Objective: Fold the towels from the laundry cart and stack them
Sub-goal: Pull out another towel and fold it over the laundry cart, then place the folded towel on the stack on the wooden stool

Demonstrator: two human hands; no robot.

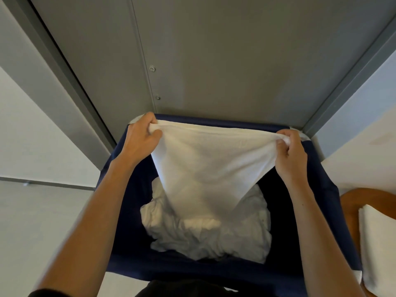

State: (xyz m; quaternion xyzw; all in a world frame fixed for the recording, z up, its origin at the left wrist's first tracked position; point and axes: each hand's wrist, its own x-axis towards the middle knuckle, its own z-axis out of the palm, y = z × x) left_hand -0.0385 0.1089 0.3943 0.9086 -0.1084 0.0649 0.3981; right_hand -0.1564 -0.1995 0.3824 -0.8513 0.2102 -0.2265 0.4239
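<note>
A top corner of a white towel (210,163) is gripped by the left hand (141,140), with the fingers curled round the bunched cloth and the thumb tucked under it. The opposite corner is pinched by the right hand (291,155), fingers and thumb closed on a small wad of fabric. Both bare forearms are stretched forward, and a dark sleeve edge is seen at the lower left.

The towel is held spread between the two hands. Its top edge is drawn nearly taut with a slight sag, and the rest hangs down and narrows to a point. It is held over the cart (128,211), an open-topped bin of navy fabric. A pile (203,236) of crumpled white towels lies at the bottom of the cart, and the hanging end of the held towel is lost against it; whether the two touch cannot be told.

Behind the cart a grey panel (214,61) is seen, marked by a long seam with two small round fasteners (152,68) beside it. The panel is framed by darker grey strips, and pale walls (32,125) are seen on either side. At the lower right, just beside the cart, a curved wooden edge (351,202) is visible, and a white folded cloth (379,243) lies on it.
</note>
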